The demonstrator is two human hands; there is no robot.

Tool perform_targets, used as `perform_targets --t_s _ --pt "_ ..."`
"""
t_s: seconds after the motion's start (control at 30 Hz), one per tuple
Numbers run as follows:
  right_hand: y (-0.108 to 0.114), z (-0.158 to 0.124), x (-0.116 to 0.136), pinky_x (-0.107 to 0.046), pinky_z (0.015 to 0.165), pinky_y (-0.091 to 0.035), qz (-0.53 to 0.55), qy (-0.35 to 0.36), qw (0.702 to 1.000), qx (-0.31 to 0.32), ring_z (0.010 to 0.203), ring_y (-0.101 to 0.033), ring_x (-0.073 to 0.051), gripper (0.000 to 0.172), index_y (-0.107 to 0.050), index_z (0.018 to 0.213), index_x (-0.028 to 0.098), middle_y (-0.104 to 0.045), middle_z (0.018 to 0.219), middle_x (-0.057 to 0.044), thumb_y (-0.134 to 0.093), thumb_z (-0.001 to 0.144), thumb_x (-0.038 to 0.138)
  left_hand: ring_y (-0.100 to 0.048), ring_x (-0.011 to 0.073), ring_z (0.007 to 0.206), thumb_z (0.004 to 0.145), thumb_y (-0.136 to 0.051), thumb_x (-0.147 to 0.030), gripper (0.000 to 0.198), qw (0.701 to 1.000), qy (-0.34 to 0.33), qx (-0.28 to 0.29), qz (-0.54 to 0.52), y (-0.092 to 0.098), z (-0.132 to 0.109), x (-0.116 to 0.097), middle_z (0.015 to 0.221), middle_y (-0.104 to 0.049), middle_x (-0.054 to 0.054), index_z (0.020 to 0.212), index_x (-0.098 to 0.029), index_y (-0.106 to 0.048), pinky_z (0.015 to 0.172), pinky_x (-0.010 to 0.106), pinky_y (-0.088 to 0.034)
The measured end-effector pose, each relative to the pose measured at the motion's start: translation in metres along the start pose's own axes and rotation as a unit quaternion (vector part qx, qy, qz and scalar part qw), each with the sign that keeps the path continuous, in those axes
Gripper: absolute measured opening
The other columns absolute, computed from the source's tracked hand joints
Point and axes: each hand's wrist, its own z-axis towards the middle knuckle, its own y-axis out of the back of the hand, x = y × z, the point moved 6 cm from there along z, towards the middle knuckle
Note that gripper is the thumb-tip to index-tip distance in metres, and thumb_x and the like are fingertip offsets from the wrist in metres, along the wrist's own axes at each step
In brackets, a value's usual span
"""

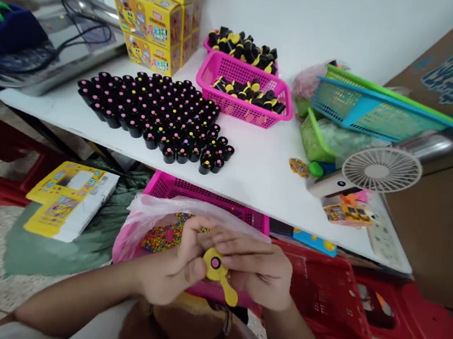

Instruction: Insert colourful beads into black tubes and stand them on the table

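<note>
Close to my body, both hands hold one small yellow round piece with a spoon-shaped tab and a black-ringed pink centre. The thumb of my left hand presses its left side. Curled around the right side and top are the fingers of my right hand. What lies beneath the piece is hidden by my fingers. Small multicoloured beads sit just beyond my hands in a pink container lined with clear plastic.
Many black cups with pink or yellow centres stand on the white table. Behind are pink baskets of black-and-yellow parts and yellow boxes. A fan and green basket stand right; red stools flank me.
</note>
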Motion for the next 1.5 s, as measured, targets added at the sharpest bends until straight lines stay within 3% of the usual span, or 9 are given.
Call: perform_targets --t_s 0.23,0.37,0.53,0.67,0.8,1.1,1.27,1.4,1.5 --pt "-0.001 -0.002 -0.002 -0.043 0.105 -0.063 -0.04 0.008 0.998 0.037 0.124 -0.073 -0.023 0.046 -0.066 0.145 0.029 -0.079 0.125 -0.011 -0.07 0.1 0.022 -0.065 0.0197 0.108 0.112 -0.03 -0.054 0.039 0.996 0.069 -0.043 -0.046 0.003 -0.009 0.016 0.129 -0.055 0.012 0.144 -0.036 -0.018 0.089 0.037 -0.055" --pt "-0.006 -0.007 -0.011 -0.041 0.102 -0.064 -0.002 0.008 1.0 -0.02 0.116 -0.076 -0.023 0.043 -0.072 0.137 0.032 -0.081 0.12 -0.008 -0.077 0.095 0.026 -0.062 0.0222 0.115 0.113 -0.029 -0.05 0.04 0.999 0.017 -0.029 0.018 0.003 -0.007 0.013 0.13 -0.055 0.011 0.148 -0.038 -0.015 0.101 0.046 -0.051" --pt "-0.022 -0.031 -0.052 -0.039 0.094 -0.066 0.147 -0.215 0.962 -0.084 0.12 -0.074 -0.027 0.061 -0.071 0.137 0.03 -0.075 0.134 -0.011 -0.085 0.083 0.054 -0.058 0.0232 0.096 0.109 -0.04 -0.047 0.052 0.968 -0.117 -0.017 0.223 0.007 -0.005 0.001 0.102 -0.059 0.005 0.151 -0.032 -0.014 0.097 0.046 -0.047" --pt "-0.03 -0.049 -0.064 -0.03 0.083 -0.067 0.179 -0.303 0.935 -0.051 0.102 -0.08 -0.022 0.043 -0.075 0.128 0.031 -0.081 0.121 -0.006 -0.083 0.088 0.044 -0.055 0.025 0.095 0.106 -0.046 -0.041 0.022 0.908 -0.068 -0.011 0.413 0.014 -0.003 -0.003 0.102 -0.061 0.008 0.118 -0.022 -0.049 0.089 0.043 -0.043" --pt "-0.029 -0.054 -0.061 -0.029 0.078 -0.067 0.171 -0.313 0.933 -0.047 0.096 -0.081 -0.022 0.04 -0.076 0.126 0.035 -0.082 0.114 -0.002 -0.082 0.087 0.044 -0.054 0.0247 0.093 0.102 -0.046 -0.029 0.018 0.885 -0.043 0.046 0.46 0.009 -0.001 -0.003 0.098 -0.066 0.009 0.092 -0.019 -0.056 0.086 0.042 -0.042" --pt "-0.022 -0.055 -0.053 -0.033 0.089 -0.066 0.075 -0.284 0.954 -0.07 0.11 -0.077 -0.022 0.046 -0.071 0.136 0.028 -0.079 0.124 -0.009 -0.075 0.094 0.045 -0.06 0.0289 0.107 0.096 -0.056 -0.025 0.022 0.907 0.049 0.013 0.419 0.011 -0.01 0.026 0.108 -0.069 0.012 0.116 -0.018 -0.063 0.102 0.054 -0.046" --pt "0.015 -0.066 -0.039 -0.038 0.09 -0.065 -0.108 -0.257 0.959 -0.053 0.113 -0.076 -0.025 0.055 -0.068 0.141 0.029 -0.076 0.13 -0.012 -0.08 0.09 0.046 -0.063 0.031 0.117 0.094 -0.07 -0.027 0.045 0.927 0.133 0.025 0.351 0.019 -0.013 0.021 0.124 -0.068 0.014 0.136 -0.021 -0.059 0.101 0.05 -0.055" --pt "0.077 -0.091 -0.024 -0.038 0.085 -0.064 -0.394 -0.254 0.869 -0.159 0.095 -0.075 -0.022 0.026 -0.078 0.117 0.024 -0.079 0.109 -0.01 -0.071 0.097 0.039 -0.066 0.0304 0.122 0.098 -0.065 -0.027 0.041 0.91 0.168 0.005 0.38 0.047 -0.034 0.01 0.13 -0.069 0.011 0.138 -0.025 -0.056 0.104 0.049 -0.056" --pt "0.101 -0.118 -0.027 -0.038 0.081 -0.064 -0.452 -0.287 0.821 -0.196 0.086 -0.072 -0.021 0.029 -0.077 0.109 0.02 -0.076 0.105 -0.011 -0.069 0.096 0.044 -0.068 0.0291 0.118 0.104 -0.057 -0.037 0.03 0.889 0.181 -0.041 0.419 0.075 -0.06 -0.001 0.128 -0.07 0.011 0.131 -0.024 -0.057 0.101 0.045 -0.057"
